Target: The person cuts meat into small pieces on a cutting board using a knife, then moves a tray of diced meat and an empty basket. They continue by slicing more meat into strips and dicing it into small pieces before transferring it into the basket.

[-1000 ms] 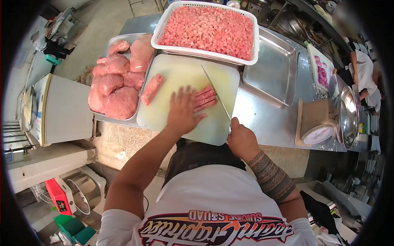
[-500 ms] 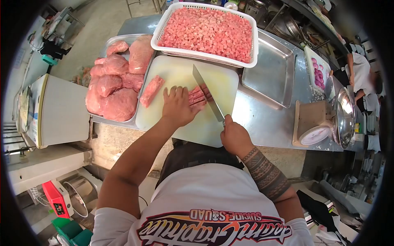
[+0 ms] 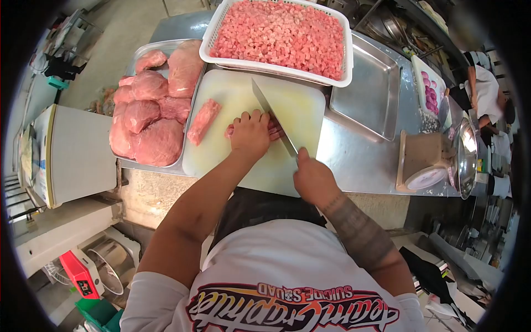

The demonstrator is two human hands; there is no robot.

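My right hand is closed round the handle of a long kitchen knife, whose blade slants up and left across the cutting board. The blade stands at the right end of some red meat strips. My left hand presses down on these strips with bent fingers close beside the blade, covering most of them. A little of the meat shows left of that hand. Farther left on the board lies a separate thick piece of meat.
A white basket of diced meat stands behind the board. To the left, a metal tray holds several big meat chunks. On the right are a metal tray, a dial scale and a board with purple onions. A person stands at far right.
My left hand has moved right and now covers more of the strips, closer to the blade. The knife and my right hand have shifted slightly left and up.
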